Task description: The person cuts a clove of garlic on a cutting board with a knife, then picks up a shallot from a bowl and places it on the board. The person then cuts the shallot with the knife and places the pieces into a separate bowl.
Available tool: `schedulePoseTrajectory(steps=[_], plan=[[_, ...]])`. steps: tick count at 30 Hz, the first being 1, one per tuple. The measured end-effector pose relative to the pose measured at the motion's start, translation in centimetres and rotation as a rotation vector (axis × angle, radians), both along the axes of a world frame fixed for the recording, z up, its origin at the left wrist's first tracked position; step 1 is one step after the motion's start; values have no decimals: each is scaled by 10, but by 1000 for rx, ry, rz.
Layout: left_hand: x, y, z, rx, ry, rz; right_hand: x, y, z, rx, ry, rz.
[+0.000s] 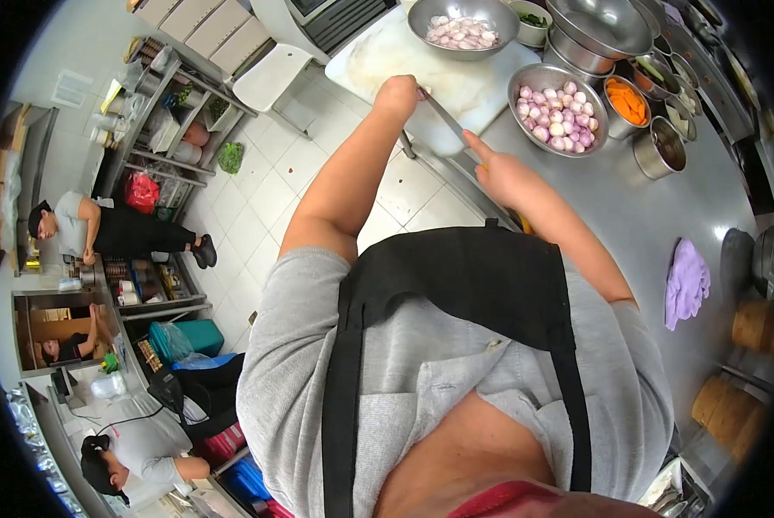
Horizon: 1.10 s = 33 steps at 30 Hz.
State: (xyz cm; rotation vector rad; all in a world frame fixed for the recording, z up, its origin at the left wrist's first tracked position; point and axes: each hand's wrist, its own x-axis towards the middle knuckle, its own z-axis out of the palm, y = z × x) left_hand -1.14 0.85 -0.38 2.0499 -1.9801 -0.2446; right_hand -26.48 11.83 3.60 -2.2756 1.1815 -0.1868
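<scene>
My right hand (501,177) is closed round the yellow handle of a knife (447,119), one finger laid along the blade. The blade points toward my left hand (397,97), whose fingers pinch a small pale piece, probably shallot, at the blade's tip. Both are over a white cutting board (374,60). Beyond the board's far edge sits a metal bowl of sliced shallots (461,33). Beside the board on the right is a metal bowl of whole peeled shallots (560,119).
Orange carrot pieces (627,102) fill a metal container, near stacked bowls (601,34) and an open pot (660,148). Purple gloves (687,283) lie on the steel counter (629,203). A white chair (270,76) stands beyond. Several people are at the left.
</scene>
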Motion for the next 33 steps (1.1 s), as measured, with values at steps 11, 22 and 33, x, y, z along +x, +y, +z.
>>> schedulePoseTrajectory(steps=[11, 22, 33], plan=[[0, 5, 5, -33, 32, -27, -21, 32, 21, 13, -25, -9], [0, 3, -1, -106, 31, -58, -2, 5, -2, 57, -70, -30], [0, 7, 13, -2, 84, -34, -16, 23, 40, 98, 29, -42]])
